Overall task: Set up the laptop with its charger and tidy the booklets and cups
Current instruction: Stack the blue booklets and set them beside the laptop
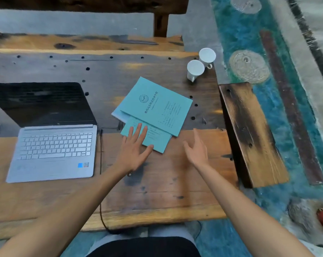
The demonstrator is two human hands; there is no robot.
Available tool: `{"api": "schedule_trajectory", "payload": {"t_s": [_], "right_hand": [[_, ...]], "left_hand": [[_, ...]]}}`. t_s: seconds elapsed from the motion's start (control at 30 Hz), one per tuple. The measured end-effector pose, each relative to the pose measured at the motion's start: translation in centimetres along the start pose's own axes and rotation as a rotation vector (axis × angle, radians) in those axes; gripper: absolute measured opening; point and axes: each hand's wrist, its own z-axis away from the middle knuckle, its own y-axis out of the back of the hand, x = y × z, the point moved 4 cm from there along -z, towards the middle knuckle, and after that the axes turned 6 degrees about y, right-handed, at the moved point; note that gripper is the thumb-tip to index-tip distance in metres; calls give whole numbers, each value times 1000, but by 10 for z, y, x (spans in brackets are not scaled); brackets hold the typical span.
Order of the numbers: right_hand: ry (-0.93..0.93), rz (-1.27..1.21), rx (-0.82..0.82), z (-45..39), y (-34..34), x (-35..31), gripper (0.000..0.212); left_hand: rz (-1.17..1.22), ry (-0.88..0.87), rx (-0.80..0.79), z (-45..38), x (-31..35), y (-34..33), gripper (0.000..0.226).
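Wooden bench (157, 191) holds the open laptop (53, 151) at left, its cable (100, 154) seemingly plugged in — that part looks done. Left hand (133, 153) presses flat fingers (138, 129) on the messy booklets (153, 112) mid-frame; right hand (197, 151) hovers, fingers loose — cups (200, 66) wait upper right.

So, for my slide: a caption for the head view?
Left hand touches teal booklets beside the open laptop.
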Motion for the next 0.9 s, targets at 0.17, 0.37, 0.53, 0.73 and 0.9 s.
{"api": "schedule_trajectory", "payload": {"t_s": [0.17, 0.37, 0.53, 0.73, 0.9], "right_hand": [[-93, -70, -29, -65, 17, 6, 79], [-264, -345, -51, -119, 14, 4, 77], [-482, -622, -42, -138, -4, 6, 58], [-555, -762, -5, -140, -17, 3, 43], [-481, -805, -96, -133, -20, -8, 22]], "left_hand": [[292, 163, -27, -37, 12, -7, 72], [730, 367, 2, -75, 13, -2, 72], [1332, 685, 23, -101, 5, -16, 56], [1527, 903, 51, -116, -16, -32, 37], [1626, 958, 38, -119, -22, -34, 19]]}}
